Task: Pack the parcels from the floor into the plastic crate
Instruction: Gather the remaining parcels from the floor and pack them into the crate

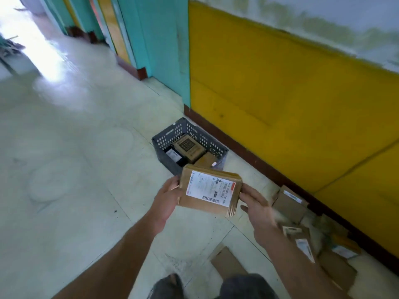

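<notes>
A flat brown parcel (pixel 210 189) with a white label (pixel 209 188) on top is held in the air, just in front of the crate (pixel 164 145) and a little above the floor (pixel 86 169); its far edge is seen over the near rim of the crate. The parcel is gripped at its left edge by the left hand (pixel 167 196), with the thumb on top and the fingers under it; the right edge is touched by the right hand (pixel 255 207), whose fingers are loosely spread along the side, though it cannot be told how firmly it is pressed. The grey crate is placed on the floor near the yellow wall (pixel 280 93), beside a brown skirting; several boxes (pixel 190 147) are already laid inside it, one brown box on top and a dark one at its left. More parcels (pixel 290 203) are scattered on the floor at the right, along the wall, some with white labels; one flat cardboard piece (pixel 228 263) is lying near the person's knees. A teal door frame (pixel 164 50) is seen behind the crate.
</notes>
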`<action>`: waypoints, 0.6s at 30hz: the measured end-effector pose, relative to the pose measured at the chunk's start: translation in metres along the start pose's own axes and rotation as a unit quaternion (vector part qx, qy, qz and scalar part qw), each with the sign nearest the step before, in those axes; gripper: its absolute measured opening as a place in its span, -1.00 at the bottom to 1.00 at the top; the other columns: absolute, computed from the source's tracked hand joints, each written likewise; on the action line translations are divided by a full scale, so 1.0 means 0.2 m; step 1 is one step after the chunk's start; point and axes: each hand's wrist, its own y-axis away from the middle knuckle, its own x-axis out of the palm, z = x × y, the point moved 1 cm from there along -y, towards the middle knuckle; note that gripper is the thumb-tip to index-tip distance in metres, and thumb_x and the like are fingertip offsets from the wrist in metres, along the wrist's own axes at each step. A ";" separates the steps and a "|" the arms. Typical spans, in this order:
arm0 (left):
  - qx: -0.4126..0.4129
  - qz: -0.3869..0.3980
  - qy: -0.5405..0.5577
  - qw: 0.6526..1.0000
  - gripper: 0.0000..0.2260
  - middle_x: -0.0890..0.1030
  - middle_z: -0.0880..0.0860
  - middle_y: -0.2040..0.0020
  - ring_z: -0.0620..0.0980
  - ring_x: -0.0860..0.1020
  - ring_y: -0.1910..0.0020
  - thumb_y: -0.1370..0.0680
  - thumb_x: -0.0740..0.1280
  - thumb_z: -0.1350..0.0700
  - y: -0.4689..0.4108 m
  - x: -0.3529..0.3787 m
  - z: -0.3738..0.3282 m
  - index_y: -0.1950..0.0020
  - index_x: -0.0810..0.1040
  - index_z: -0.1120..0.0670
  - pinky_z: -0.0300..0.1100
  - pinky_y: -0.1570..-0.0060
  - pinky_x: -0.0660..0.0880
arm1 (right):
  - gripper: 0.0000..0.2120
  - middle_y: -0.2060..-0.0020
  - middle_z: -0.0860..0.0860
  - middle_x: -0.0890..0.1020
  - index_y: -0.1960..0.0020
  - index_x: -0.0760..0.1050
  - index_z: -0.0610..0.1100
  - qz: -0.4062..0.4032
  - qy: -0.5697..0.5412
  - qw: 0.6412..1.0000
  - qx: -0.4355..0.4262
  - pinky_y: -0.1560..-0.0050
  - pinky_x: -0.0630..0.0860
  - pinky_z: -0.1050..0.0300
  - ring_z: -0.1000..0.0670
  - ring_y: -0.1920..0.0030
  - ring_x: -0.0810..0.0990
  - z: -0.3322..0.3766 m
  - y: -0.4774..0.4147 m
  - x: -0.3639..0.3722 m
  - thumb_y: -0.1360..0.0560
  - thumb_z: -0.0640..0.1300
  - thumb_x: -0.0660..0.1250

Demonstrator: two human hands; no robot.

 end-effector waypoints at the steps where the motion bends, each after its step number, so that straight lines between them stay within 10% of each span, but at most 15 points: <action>1: -0.012 -0.006 -0.002 1.000 -0.63 0.64 -0.07 -0.13 -0.03 0.59 -0.11 -0.32 0.42 0.07 -0.04 -0.10 -0.01 -0.11 0.60 -0.11 -0.03 -0.19 0.47 | -0.74 0.04 0.15 0.69 0.01 0.64 0.10 -0.005 0.005 1.000 0.007 -0.07 0.50 0.13 0.09 -0.07 0.60 0.02 -0.01 0.11 -0.53 -0.24 0.30; 6: 0.000 0.034 -0.040 0.999 -0.69 0.67 -0.12 -0.09 -0.05 0.60 -0.12 -0.52 0.32 0.17 -0.35 -0.40 -0.12 -0.23 0.59 -0.09 -0.14 0.01 0.45 | -0.74 0.09 0.20 0.68 0.09 0.62 0.17 -0.018 0.027 0.999 0.015 -0.11 0.50 0.11 0.07 -0.07 0.59 0.10 -0.17 0.48 -0.56 -0.18 0.28; 18: -0.028 0.088 -0.131 0.987 -0.64 0.64 -0.09 -0.17 0.04 0.53 -0.24 -0.46 0.32 0.00 -1.54 -0.58 -0.42 -0.26 0.56 -0.17 0.22 -0.30 0.36 | -0.60 0.19 0.23 0.70 0.22 0.66 0.26 -0.039 -0.014 0.996 0.075 0.05 0.51 0.17 0.13 0.01 0.62 0.25 -1.16 1.02 -0.56 -0.21 0.27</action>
